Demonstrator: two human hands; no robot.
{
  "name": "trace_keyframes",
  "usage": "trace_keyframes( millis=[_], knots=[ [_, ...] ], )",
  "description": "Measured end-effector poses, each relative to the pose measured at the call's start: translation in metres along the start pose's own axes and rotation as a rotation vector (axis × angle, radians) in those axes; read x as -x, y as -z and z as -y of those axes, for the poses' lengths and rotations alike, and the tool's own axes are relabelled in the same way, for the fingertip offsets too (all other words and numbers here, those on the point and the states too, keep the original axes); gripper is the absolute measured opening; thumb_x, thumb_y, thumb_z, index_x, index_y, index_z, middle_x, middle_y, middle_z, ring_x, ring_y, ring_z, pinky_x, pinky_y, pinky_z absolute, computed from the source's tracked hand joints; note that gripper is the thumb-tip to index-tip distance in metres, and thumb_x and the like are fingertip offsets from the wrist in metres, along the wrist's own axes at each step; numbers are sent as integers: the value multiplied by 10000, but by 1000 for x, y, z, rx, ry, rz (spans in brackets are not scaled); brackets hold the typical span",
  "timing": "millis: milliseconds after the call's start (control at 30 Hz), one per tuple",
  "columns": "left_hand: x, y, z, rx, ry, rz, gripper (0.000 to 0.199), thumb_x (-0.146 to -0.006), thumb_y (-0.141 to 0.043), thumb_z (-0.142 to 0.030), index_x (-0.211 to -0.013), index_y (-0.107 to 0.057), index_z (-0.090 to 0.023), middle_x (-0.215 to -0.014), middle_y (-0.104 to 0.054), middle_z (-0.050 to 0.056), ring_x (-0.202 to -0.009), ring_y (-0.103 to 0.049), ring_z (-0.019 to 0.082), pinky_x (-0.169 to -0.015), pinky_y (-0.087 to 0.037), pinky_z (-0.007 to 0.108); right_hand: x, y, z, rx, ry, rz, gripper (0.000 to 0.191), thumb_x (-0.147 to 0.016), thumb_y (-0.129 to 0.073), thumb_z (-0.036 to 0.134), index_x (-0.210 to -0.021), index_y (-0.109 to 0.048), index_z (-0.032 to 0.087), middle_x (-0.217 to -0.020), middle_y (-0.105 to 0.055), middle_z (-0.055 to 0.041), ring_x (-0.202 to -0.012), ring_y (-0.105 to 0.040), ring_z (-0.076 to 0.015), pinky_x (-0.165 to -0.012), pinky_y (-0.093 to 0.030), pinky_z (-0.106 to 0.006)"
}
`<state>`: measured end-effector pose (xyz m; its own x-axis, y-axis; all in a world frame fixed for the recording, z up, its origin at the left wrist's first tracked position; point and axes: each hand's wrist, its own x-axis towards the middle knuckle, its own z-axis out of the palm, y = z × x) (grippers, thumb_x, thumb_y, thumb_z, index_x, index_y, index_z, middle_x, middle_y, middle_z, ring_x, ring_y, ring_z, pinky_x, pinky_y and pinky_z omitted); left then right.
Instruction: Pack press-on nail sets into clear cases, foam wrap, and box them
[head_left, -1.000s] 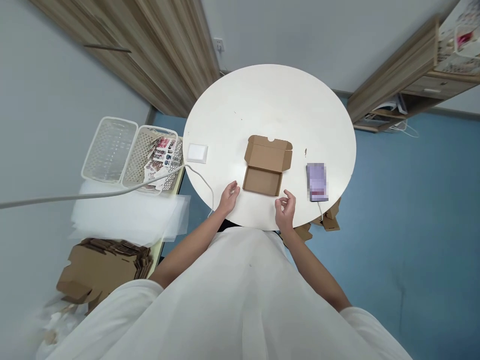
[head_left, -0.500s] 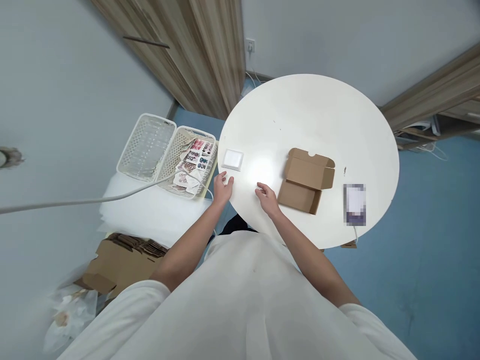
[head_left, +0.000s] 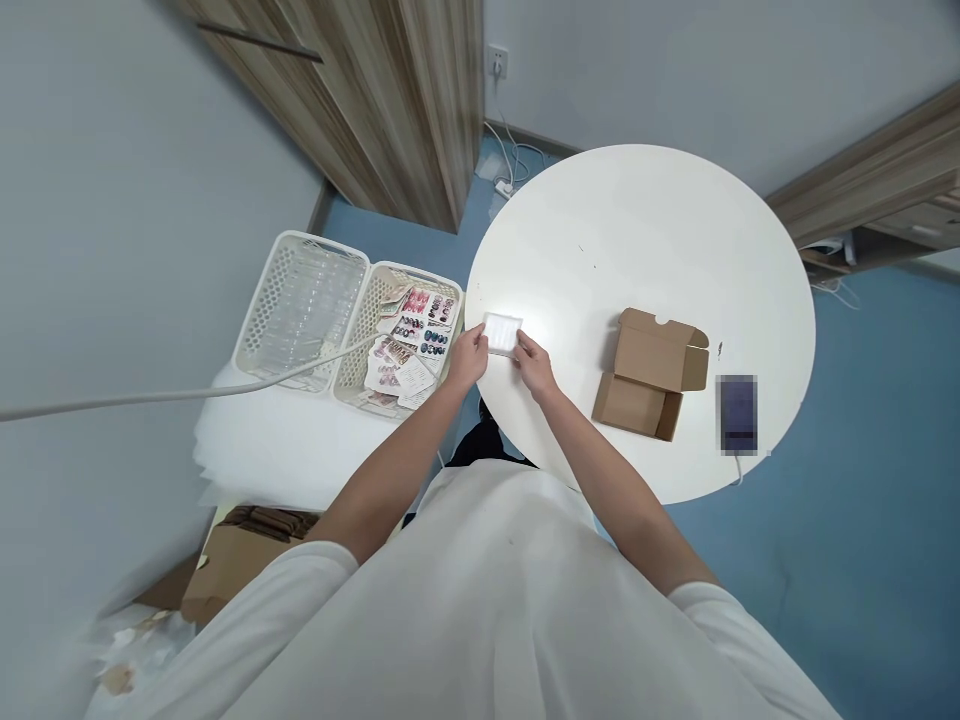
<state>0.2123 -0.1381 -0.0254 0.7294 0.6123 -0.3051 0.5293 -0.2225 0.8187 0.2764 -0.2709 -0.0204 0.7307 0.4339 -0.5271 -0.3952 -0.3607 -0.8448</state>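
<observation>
A small flat white rectangular packet point(head_left: 502, 332) is between my hands near the left edge of the round white table point(head_left: 637, 200). My left hand point(head_left: 469, 357) pinches its left side, and my right hand point(head_left: 534, 366) grips its lower right corner. What the packet contains is too small to make out. To the right of my right hand, a brown cardboard box point(head_left: 646, 372) lies on the tabletop with its lid folded open. The inside of its tray is visible.
Left of the table stand two white baskets, one with clear plastic pieces point(head_left: 311, 300), the other with cards of press-on nails point(head_left: 424, 320). White sheets point(head_left: 277, 440) and folded cardboard point(head_left: 240, 560) lie below. A pixelated device point(head_left: 739, 413) with a cable rests at right. A pale cable point(head_left: 187, 393) crosses the left side.
Both hands have moved up to the white packet and closed on its sides; before, they were apart from it with nothing in them. The whole view has shifted slightly.
</observation>
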Motion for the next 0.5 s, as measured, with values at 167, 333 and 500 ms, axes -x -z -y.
trace_keyframes(
  millis=[167, 333, 500],
  knots=[
    [15, -3, 2, 27, 8, 100, 345, -836, -453, -238, -1134, -594, -137, -1098, -629, 98, -967, -585, 205, -899, -445, 353, 17, 9, -13, 115, -16, -102, 474, -781, -496, 325, -1245, -512, 224, -1284, -530, -35, -1112, -518, -183, -985, -389, -355],
    [50, -22, 2, -32, 8, 186, 350, -805, -510, -257, -1134, -587, -164, -1148, -571, 114, -1012, -557, 216, -910, -430, 363, 57, 26, -29, 106, -66, -209, 483, -762, -508, 352, -1227, -503, 221, -1284, -511, -63, -1082, -521, -193, -947, -421, -359],
    [83, -44, 1, 68, 68, 257, 410, -815, -501, -253, -1216, -518, -171, -1138, -585, 116, -994, -578, 210, -890, -446, 379, 85, 42, -46, 18, -86, -224, 564, -758, -499, 327, -1308, -410, 241, -1319, -483, -63, -1050, -548, -183, -897, -461, -344]
  ],
)
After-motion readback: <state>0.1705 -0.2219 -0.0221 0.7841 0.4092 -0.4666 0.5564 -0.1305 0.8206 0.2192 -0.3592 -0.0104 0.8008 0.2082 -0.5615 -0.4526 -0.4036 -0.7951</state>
